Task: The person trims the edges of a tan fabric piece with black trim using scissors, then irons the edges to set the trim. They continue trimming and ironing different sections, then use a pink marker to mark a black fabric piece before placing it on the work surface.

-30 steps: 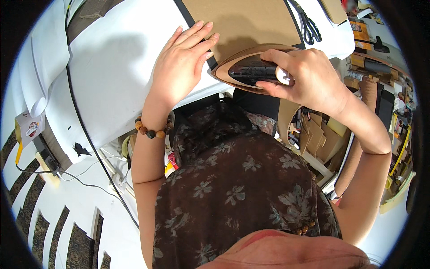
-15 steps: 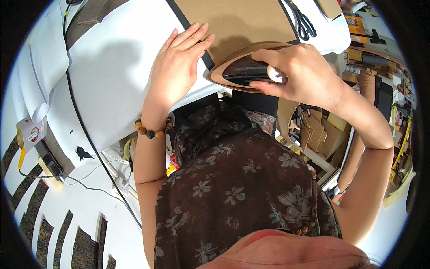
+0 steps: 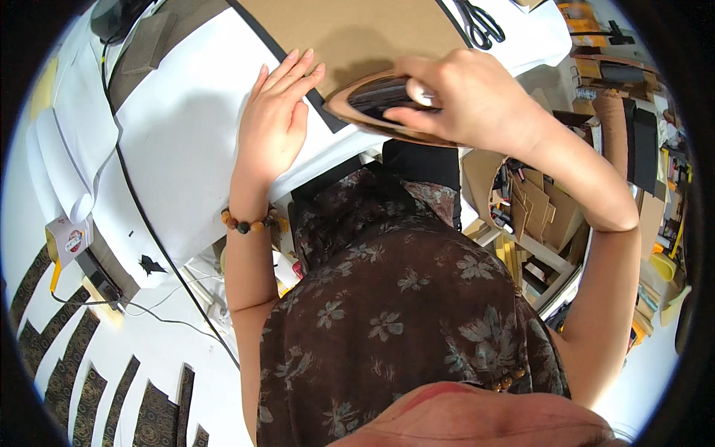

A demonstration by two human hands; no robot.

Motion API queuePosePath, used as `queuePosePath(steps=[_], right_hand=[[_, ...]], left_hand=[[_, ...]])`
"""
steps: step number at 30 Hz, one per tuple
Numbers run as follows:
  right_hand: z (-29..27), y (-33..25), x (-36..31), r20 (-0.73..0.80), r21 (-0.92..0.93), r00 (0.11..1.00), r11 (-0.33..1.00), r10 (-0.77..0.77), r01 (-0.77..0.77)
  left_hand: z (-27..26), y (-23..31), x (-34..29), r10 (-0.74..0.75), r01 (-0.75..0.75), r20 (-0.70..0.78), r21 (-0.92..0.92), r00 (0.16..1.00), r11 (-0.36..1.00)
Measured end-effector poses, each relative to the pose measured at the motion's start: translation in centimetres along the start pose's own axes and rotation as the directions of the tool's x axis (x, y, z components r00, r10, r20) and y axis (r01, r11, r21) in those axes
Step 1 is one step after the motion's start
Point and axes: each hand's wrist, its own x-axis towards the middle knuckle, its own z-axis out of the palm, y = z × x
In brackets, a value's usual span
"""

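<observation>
A brown board (image 3: pixel 328 33) with black strips along its side edges lies on the white-covered table. My left hand (image 3: pixel 274 123) rests palm down at its left strip, fingers stretched and slightly apart, holding nothing. My right hand (image 3: pixel 477 97) is closed round the handle of an iron (image 3: pixel 372 97). This iron has a glossy dark body, a copper-coloured rim and a pointed tip turned left. It sits over the board's near edge, close to the lower left corner; the board's near right part is hidden behind it and my hand.
Black-handled scissors (image 3: pixel 480 26) lie beyond the board's right side. A black cord (image 3: pixel 130 179) crosses the table at left, near white paper rolls (image 3: pixel 63 164). Patterned dark strips (image 3: pixel 71 357) lie lower left. At right stands a box of cardboard pieces (image 3: pixel 536 205).
The whole view has shifted, so the board appears farther left. My right hand has moved the iron leftward and away from me over the board's corner. My left hand stays flat beside the strip.
</observation>
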Motion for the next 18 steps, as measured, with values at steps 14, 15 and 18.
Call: queuePosePath(steps=[14,15,18], right_hand=[[1.0,6.0,-3.4,-0.186,0.031,0.973,0.991,0.137,-0.133],[0.6,6.0,-4.0,-0.181,0.059,0.968,0.984,0.174,-0.166],[-0.7,6.5,-6.8,-0.211,0.226,0.903,0.918,0.373,-0.326]], left_hand=[[0.4,2.8,0.1,-0.019,0.016,0.020,0.155,1.000,0.988],[0.5,2.5,0.0,-0.017,0.013,0.022,0.164,1.000,0.986],[0.4,2.1,-0.5,0.002,-0.002,-0.001,0.098,1.000,0.995]])
